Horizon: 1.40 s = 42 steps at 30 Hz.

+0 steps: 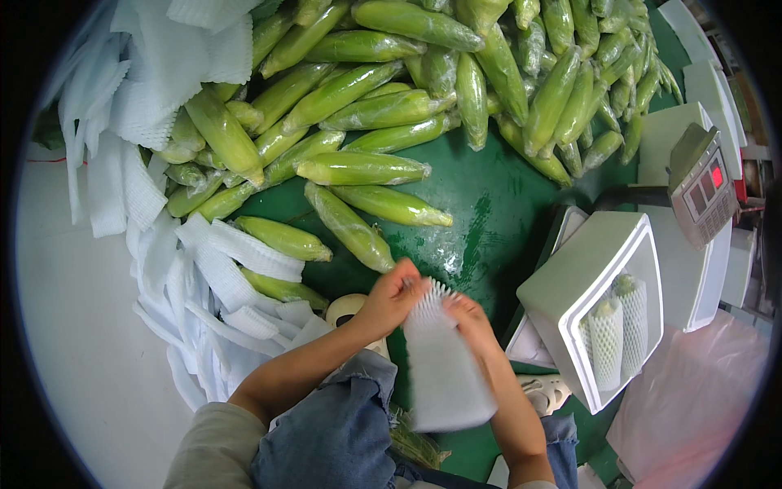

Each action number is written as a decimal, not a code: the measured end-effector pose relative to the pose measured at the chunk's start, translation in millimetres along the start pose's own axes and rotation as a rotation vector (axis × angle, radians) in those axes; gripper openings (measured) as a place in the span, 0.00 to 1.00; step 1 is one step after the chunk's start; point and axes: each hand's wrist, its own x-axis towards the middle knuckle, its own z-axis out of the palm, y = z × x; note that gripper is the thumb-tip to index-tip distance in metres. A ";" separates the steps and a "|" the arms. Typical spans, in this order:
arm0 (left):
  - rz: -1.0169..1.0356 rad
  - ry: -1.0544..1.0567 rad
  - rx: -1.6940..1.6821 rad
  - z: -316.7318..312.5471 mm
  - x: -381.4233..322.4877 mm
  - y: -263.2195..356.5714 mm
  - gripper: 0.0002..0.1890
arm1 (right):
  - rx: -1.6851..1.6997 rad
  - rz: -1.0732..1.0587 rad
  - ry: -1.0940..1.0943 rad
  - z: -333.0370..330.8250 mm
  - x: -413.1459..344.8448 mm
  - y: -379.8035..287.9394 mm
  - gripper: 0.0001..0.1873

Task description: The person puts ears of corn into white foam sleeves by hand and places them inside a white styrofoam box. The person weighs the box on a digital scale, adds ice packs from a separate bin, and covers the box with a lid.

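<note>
Between my hands hangs a white foam net sleeve (449, 373), its top edge stretched apart and its lower part blurred. My left hand (394, 296) pinches one side of the sleeve's mouth, and my right hand (471, 318) grips the other side. Just beyond my left hand lies a film-wrapped ear of corn (351, 227) in its green husk, its near end close to my fingers. To the right, a white foam box (580, 293) is tilted with its opening towards me. Inside it are several ears of corn in foam net sleeves (608, 342).
Film-wrapped ears of corn (379, 113) are heaped across the green floor (482, 202). Flat foam net sleeves (201, 293) pile up at the left. A scale's display (702, 186) rises behind the box, near more foam boxes (696, 269). A pinkish plastic bag (690, 391) lies at the lower right.
</note>
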 end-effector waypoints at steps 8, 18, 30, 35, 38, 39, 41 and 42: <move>-0.059 0.254 -0.342 -42.1 38.1 -0.4 0.08 | -1.183 -0.464 -0.178 -32.7 82.4 -28.9 0.24; 0.003 0.261 0.363 -56.9 2.6 8.5 0.26 | -0.134 -0.133 0.118 31.5 61.5 16.9 0.11; 0.037 0.106 0.435 2.5 11.2 -32.4 0.18 | -0.080 -0.605 0.596 -6.8 30.5 80.9 0.02; 0.134 -0.106 -0.135 -16.8 32.1 -99.1 0.18 | -0.141 -0.661 0.595 -10.6 40.5 90.7 0.04; -0.109 -0.301 -0.611 -32.3 37.1 -62.4 0.26 | -0.334 -0.790 0.355 33.4 16.8 34.5 0.12; -0.171 -0.175 -0.830 12.0 29.8 -0.3 0.26 | -0.362 -0.811 0.459 33.8 4.6 16.6 0.24; 0.204 -0.050 -0.487 46.6 25.1 64.2 0.27 | 0.353 -0.352 0.094 30.2 -32.8 -3.7 0.34; 0.359 -0.084 -0.193 54.7 31.0 69.8 0.29 | 0.526 -0.089 -0.206 10.2 -61.2 -10.4 0.36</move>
